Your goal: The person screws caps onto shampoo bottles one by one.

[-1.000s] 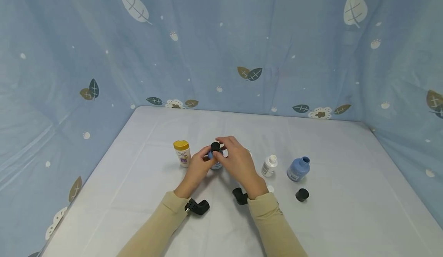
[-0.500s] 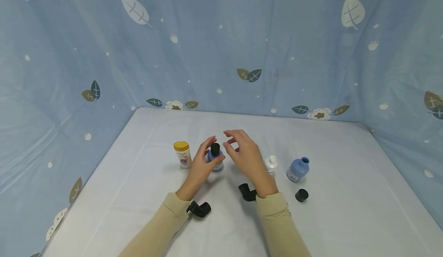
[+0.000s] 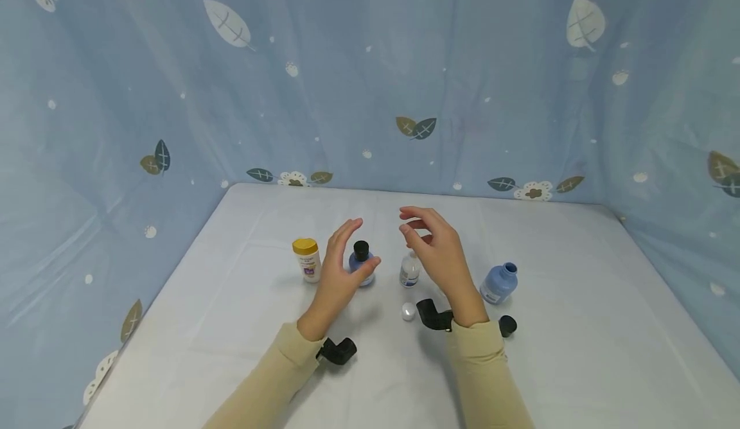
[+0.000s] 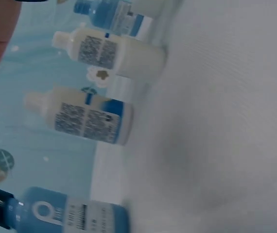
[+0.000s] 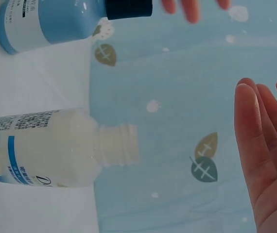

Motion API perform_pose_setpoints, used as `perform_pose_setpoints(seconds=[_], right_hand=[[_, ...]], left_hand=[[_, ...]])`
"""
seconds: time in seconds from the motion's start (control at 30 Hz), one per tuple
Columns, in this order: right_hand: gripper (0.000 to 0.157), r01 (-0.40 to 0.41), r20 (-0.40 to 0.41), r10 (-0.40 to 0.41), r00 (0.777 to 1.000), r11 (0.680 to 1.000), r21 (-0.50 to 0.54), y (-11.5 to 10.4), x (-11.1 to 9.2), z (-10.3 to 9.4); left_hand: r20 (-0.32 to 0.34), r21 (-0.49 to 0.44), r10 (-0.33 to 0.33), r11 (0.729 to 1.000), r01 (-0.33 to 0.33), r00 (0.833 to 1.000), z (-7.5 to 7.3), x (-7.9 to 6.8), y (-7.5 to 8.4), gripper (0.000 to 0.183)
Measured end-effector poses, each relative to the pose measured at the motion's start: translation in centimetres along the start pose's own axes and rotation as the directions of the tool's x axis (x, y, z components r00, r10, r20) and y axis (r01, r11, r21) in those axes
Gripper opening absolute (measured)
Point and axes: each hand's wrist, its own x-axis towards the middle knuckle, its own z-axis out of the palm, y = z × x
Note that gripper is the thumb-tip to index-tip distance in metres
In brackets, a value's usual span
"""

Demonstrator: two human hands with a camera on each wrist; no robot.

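White cloth (image 3: 578,352) is lying under a black-capped blue bottle (image 3: 358,262), which is standing upright just beside a person's left hand (image 3: 337,271). That hand is curving about the bottle with thumb and fingers well apart, the thumb crossing in front; whether it is touching the bottle, I cannot tell. The right hand (image 3: 436,243) is hovering in the air, its thumb and bent fingers also apart. Below its fingers, a whitish bottle (image 3: 410,271) is standing uncapped, its threaded neck showing in the right wrist view. A white cap (image 3: 408,311) is lying near its base, toward the person. The left wrist view is showing a second white bottle (image 4: 112,53) farther along. Well to the right, an uncapped blue bottle (image 3: 498,284) is standing, with a black cap (image 3: 508,325) resting nearer the person. A yellow-lidded bottle (image 3: 308,266) is standing left of the left hand. Tan sleeves (image 3: 272,371) are covering both forearms. Behind everything, a leaf-printed blue curtain (image 3: 347,82) is hanging.
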Motion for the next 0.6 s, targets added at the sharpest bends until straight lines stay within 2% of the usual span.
perform_pose_setpoints(seconds=[0.1,0.2,0.3,0.4,0.5,0.6], right_hand=[[0.033,-0.011,0.018,0.010,1.000,1.000,0.027,0.1,-0.2,0.0],[0.035,-0.034,0.043,0.033,0.999,0.999,0.033,0.5,-0.5,-0.3],[0.032,-0.070,0.081,0.068,0.994,0.997,0.025,0.9,-0.8,-0.6],[0.029,-0.093,0.123,0.091,0.988,0.996,0.010,1.3,-1.2,-0.8],[0.030,-0.099,0.183,0.099,0.978,0.995,-0.009,1.7,-1.3,-1.2],[0.034,-0.110,0.286,0.111,0.952,0.994,-0.021,1.9,-1.4,-2.0]], left_hand=[[-0.012,-0.015,0.078,0.997,-0.078,0.997,-0.3,-0.1,0.9,0.058],[0.000,-0.086,0.126,0.988,-0.126,0.992,-0.3,-0.1,2.3,0.049],[0.027,-0.160,0.125,0.980,-0.119,0.992,-0.5,-0.3,4.2,0.040],[0.049,-0.196,0.088,0.978,-0.076,0.995,-0.7,-0.4,5.9,0.032],[0.046,-0.203,0.055,0.978,-0.044,0.997,-0.3,-0.2,6.4,0.029],[0.034,-0.221,0.018,0.975,-0.010,0.999,0.7,0.3,6.3,0.030]])
